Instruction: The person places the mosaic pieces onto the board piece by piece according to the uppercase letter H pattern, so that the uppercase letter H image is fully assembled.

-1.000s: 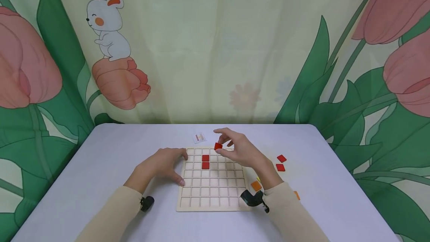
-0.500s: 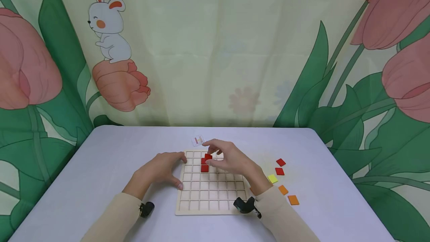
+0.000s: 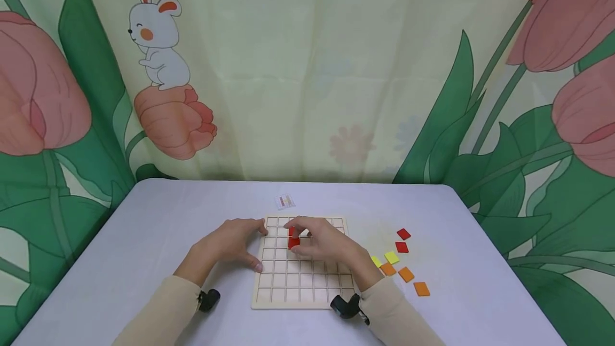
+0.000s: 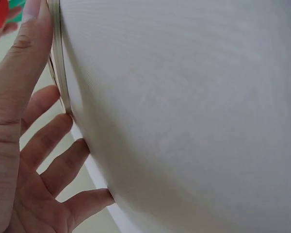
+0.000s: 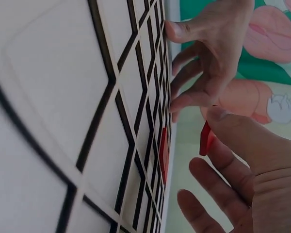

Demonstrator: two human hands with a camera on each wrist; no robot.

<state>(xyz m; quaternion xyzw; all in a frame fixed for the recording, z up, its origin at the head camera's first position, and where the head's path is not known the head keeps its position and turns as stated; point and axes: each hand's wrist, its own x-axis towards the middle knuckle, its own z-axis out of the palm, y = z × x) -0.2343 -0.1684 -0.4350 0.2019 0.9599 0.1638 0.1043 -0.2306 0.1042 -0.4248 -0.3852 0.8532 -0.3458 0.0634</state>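
Note:
My right hand (image 3: 322, 238) is over the upper middle of a pale wooden grid board (image 3: 298, 295). In the right wrist view its thumb and a finger pinch a small red square tile (image 5: 204, 138), held just off the grid. Red tiles (image 3: 291, 231) lie in the grid's cells under the fingertips, partly covered by the hand. At the board's left edge rests my left hand (image 3: 230, 242), fingers and thumb spread apart. The left wrist view has its thumb (image 4: 36, 36) against the board's side and the other fingers reaching along the edge.
Right of the board lie loose tiles: red ones (image 3: 402, 247), yellow ones (image 3: 391, 257) and several orange ones (image 3: 421, 289). A small printed card (image 3: 285, 202) lies beyond the board's far edge. Behind the white table (image 3: 480, 303) hangs a patterned curtain (image 3: 307, 68).
My right hand has carried its red tile left and down, from above the board's far right part to the red tiles in the grid. The left hand stays at the board's edge.

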